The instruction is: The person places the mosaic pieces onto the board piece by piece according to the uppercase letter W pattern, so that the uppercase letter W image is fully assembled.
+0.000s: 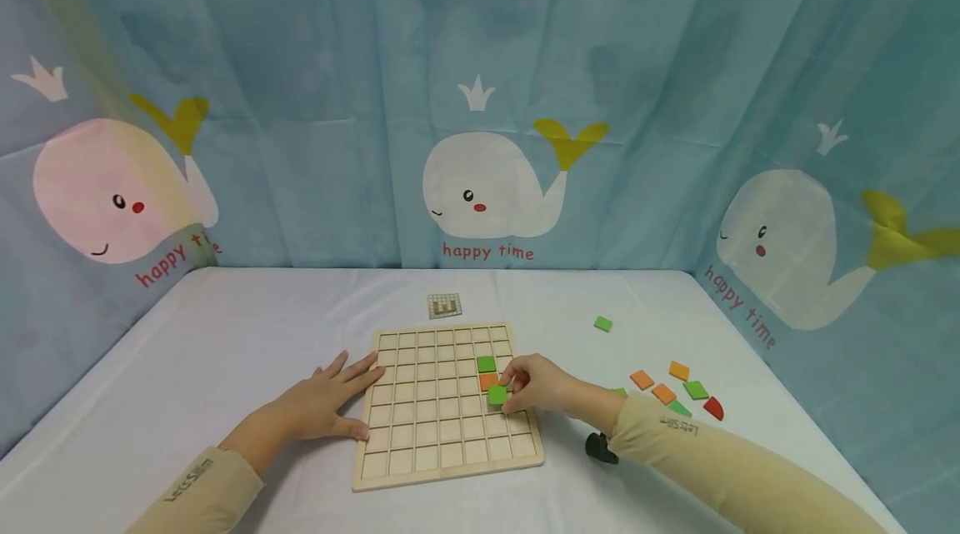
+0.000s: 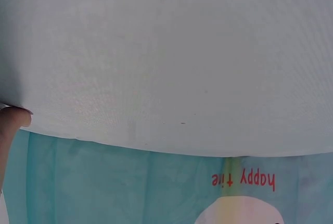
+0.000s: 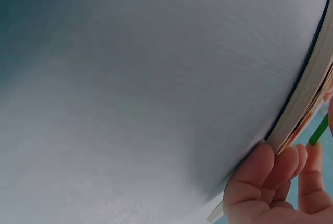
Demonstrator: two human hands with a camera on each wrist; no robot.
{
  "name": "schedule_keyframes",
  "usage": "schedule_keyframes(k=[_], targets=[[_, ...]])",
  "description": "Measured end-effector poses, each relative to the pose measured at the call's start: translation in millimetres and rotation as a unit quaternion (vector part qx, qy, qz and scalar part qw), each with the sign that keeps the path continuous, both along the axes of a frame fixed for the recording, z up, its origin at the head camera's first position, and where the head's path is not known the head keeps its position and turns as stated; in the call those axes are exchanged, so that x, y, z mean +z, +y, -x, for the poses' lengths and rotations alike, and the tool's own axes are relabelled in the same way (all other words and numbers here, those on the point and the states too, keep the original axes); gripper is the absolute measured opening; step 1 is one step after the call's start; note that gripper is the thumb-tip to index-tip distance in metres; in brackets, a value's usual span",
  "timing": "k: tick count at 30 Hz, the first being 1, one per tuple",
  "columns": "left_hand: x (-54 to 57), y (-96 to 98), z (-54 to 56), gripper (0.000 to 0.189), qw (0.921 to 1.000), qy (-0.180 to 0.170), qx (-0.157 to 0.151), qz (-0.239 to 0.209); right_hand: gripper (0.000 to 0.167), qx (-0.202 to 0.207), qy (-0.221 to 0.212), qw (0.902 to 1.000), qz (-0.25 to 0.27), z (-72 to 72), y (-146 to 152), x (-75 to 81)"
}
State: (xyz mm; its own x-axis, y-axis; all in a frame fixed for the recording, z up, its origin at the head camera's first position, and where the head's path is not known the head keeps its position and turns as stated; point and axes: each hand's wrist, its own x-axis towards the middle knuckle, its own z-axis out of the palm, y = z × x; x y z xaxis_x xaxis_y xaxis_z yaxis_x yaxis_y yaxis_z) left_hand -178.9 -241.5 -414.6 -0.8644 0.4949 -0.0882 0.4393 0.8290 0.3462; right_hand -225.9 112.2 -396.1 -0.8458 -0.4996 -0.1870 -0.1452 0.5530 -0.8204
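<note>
In the head view a wooden grid board (image 1: 425,413) lies on the white table. My left hand (image 1: 318,402) is spread flat at its left edge, fingertips on the frame. With thumb and finger my right hand (image 1: 542,386) pinches a green square tile (image 1: 497,396) over the right part of the grid. Just beyond it an orange square tile (image 1: 488,381) and another green square tile (image 1: 486,364) sit in cells of one column. The right wrist view shows the held tile's green edge (image 3: 319,129) between fingertips, with other fingers by the board's side.
A small card with a grid pattern (image 1: 445,306) lies behind the board. To the right are several loose orange and green tiles (image 1: 663,393), a red quarter-round piece (image 1: 714,408) and a lone green tile (image 1: 603,323). A black object (image 1: 601,447) lies beside the right sleeve.
</note>
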Motion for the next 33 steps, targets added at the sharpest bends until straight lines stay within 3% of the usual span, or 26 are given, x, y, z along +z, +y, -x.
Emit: schedule_keyframes(k=[16,33], targets=[[1.2,1.3,0.2,0.097,1.0000,-0.007,0.004,0.001,0.024,0.026,0.051,0.9979,-0.031,-1.5,-5.6,-0.6],[0.7,1.3,0.8,0.097,1.0000,-0.006,0.003,0.002,0.025,0.014,0.046,0.9978,-0.046,-2.7,-9.0,-0.6]])
